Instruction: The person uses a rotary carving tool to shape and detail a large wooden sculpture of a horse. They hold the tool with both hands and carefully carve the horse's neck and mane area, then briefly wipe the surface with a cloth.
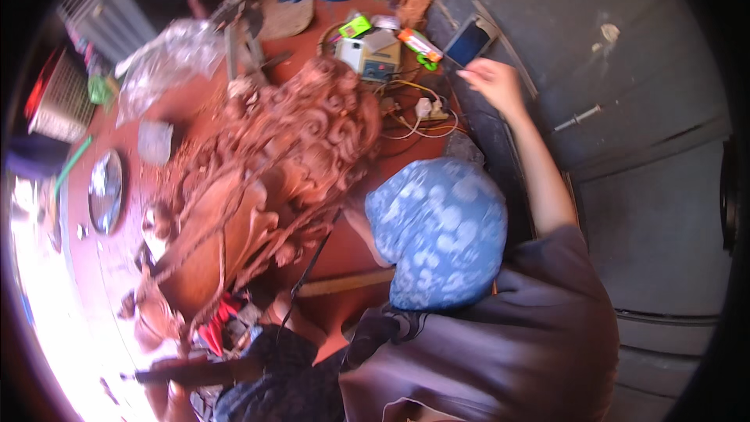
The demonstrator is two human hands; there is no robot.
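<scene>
My left hand [178,402], low at the left, is wrapped round a long dark tool with a thin tip [195,372], shaped like a die grinder. The big reddish-brown wood carving [305,141], full of curls and branch-like strands, lies just beyond it. Stretched far out to the right, my right hand [494,84] is at the lower edge of a smartphone [469,41] leaning by the grey wall. Its fingers are partly extended, and nothing shows in them. Whether they touch the phone is unclear. Blue patterned cloth [441,234] covers my bent knee.
A power strip with plugs and tangled cables [433,112] lies near a beige control box [379,59]. Dark cord [312,262] runs past the carving. Left are a round metal dish [105,191], a plastic tub [155,142] and clear plastic sheeting [176,59]. A grey metal panel [625,125] borders the right.
</scene>
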